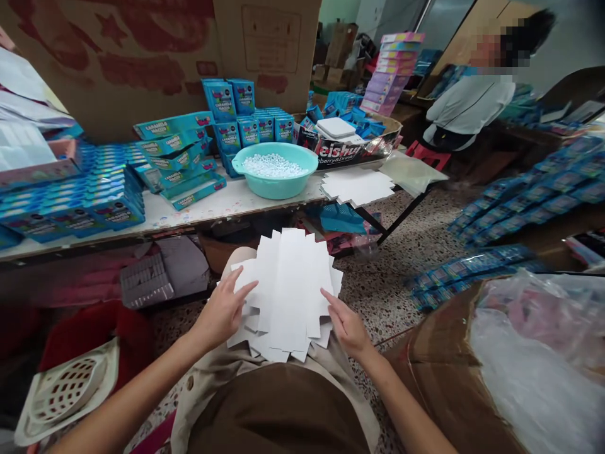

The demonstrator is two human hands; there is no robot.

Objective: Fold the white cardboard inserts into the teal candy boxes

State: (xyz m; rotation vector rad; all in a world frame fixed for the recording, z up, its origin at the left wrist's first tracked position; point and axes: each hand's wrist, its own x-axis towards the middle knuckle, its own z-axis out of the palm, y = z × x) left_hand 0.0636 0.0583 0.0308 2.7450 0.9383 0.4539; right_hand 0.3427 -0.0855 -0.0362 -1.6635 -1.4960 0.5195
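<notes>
A stack of flat, white die-cut box blanks (pixel 293 290) with notched edges lies across my lap, its sheets fanned a little out of line. My left hand (pixel 227 304) rests at the stack's left edge, thumb and index finger spread over the card. On the opposite edge, my right hand (pixel 347 323) touches the card with its index finger stretched out. Neither hand is closed around a sheet. More white blanks (pixel 358 186) lie on the table beyond my knees.
On the table (pixel 189 211) stand a turquoise basin (pixel 278 183) of small white pieces, blue printed boxes (pixel 108 208) and an open carton (pixel 350 154) of blue packets. A large carton (pixel 439 353) with plastic bags stands at right. A person (pixel 467 107) sits further back.
</notes>
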